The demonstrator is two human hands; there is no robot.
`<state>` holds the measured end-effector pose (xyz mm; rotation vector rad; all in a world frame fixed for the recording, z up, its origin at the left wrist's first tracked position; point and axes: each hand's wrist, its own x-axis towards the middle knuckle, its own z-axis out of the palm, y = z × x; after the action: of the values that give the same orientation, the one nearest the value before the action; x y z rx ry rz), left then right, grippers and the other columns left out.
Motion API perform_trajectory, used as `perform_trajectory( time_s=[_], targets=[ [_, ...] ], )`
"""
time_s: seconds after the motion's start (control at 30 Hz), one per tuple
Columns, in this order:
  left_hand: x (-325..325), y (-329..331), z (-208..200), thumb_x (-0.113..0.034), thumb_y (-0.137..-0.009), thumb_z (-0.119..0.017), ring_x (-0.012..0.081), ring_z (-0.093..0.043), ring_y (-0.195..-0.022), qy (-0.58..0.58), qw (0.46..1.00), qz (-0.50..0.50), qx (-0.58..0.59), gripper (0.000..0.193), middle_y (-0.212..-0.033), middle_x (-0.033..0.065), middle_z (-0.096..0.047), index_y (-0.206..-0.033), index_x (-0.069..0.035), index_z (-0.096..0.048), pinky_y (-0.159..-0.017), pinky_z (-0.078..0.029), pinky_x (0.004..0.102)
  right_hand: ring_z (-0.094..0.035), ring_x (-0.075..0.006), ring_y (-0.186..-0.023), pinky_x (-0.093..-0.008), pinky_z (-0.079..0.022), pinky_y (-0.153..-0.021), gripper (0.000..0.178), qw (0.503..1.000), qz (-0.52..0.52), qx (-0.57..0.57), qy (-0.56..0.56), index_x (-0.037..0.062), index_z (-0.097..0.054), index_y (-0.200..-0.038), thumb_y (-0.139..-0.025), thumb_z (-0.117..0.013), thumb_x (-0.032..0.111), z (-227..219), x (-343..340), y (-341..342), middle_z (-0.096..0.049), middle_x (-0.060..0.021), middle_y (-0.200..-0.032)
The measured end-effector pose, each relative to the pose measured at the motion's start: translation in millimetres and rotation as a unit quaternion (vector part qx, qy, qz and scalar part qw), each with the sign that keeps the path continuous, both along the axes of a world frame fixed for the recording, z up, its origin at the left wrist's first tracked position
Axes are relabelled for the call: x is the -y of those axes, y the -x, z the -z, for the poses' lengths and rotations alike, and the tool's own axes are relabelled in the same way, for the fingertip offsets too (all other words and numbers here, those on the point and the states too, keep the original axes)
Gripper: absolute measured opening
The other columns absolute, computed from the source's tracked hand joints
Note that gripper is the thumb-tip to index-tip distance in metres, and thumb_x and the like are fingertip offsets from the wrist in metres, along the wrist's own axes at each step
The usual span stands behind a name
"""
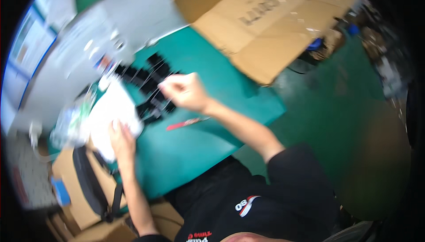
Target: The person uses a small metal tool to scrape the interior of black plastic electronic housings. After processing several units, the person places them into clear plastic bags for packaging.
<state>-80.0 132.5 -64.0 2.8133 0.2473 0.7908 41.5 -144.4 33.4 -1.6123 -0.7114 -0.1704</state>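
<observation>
Over the green table (195, 153), the right hand (188, 92) curled by black pieces (152, 76), grip too blurred to call; the left hand (123, 142), open, touched a white bundle (110, 109): mid-handling, seemingly, needing steadiness next!

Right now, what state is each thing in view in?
Left hand: fingers extended against the white bundle; grip unclear.
Right hand: fingers curled beside the black pieces; anything held is too blurred to tell.
White bundle: partly covered by the left hand.
Black pieces: clustered, blurred.
Red-ended tool: lying flat, untouched.
Cardboard: creased, untouched.
</observation>
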Motion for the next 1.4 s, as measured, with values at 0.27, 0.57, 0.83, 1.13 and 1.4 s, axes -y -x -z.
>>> perform_trajectory(
  time_s=[0.27,0.57,0.83,1.13,1.4],
  targets=[
    [-1,-35,12,-0.017,-0.1,-0.051,0.0461,-0.057,-0.107,-0.077,0.988,0.021,-0.13,0.029,-0.101,0.0308,-0.064,-0.1,0.006,-0.069,-0.107,-0.038,0.0545,-0.054,-0.0351,-0.048,-0.0431,-0.04,-0.048,0.034,0.993,0.104,0.056,-0.004,0.0032,-0.055,-0.065,-0.093,-0.066,0.018,25,-3,-22,-0.053,-0.0169,-0.056],
    [-17,-32,17,-0.003,-0.095,-0.056,0.0476,-0.059,-0.092,0.031,0.999,0.017,-0.022,0.013,-0.093,0.0288,-0.062,-0.093,0.01,-0.06,-0.085,-0.046,0.0524,-0.053,-0.0307,-0.044,-0.0413,-0.04,-0.047,0.036,0.991,0.12,0.059,0.022,0.0055,-0.054,-0.065,-0.096,-0.065,0.021,46,13,-6,-0.052,-0.0123,-0.052],
    [-26,-35,27,-0.006,-0.094,-0.06,0.0442,-0.064,-0.097,0.037,0.999,0.007,0.032,0.019,-0.103,0.0268,-0.069,-0.103,0.009,-0.067,-0.088,-0.05,0.0474,-0.06,-0.0332,-0.048,-0.045,-0.045,-0.048,0.036,0.991,0.099,0.085,0.031,0.0078,-0.054,-0.063,-0.093,-0.065,0.024,54,7,33,-0.057,-0.0121,-0.053],
    [-41,-25,20,-0.014,-0.103,-0.059,0.0426,-0.066,-0.106,0.116,0.991,0.006,0.065,0.027,-0.112,0.0276,-0.071,-0.116,0.008,-0.068,-0.097,-0.051,0.0423,-0.058,-0.036,-0.052,-0.0472,-0.043,-0.049,0.031,0.98,0.097,0.171,0.031,0.0054,-0.051,-0.068,-0.094,-0.064,0.018,65,19,92,-0.056,-0.0143,-0.056],
    [-44,-18,1,-0.015,-0.106,-0.053,0.0303,-0.062,-0.081,0.047,0.987,-0.021,0.153,0.023,-0.096,0.0195,-0.066,-0.108,0.005,-0.064,-0.074,-0.049,0.0363,-0.059,-0.0375,-0.054,-0.0484,-0.045,-0.052,0.03,0.974,0.148,0.171,-0.005,0.0055,-0.052,-0.067,-0.091,-0.065,0.017,70,58,142,-0.058,-0.0144,-0.057]
  ],
)
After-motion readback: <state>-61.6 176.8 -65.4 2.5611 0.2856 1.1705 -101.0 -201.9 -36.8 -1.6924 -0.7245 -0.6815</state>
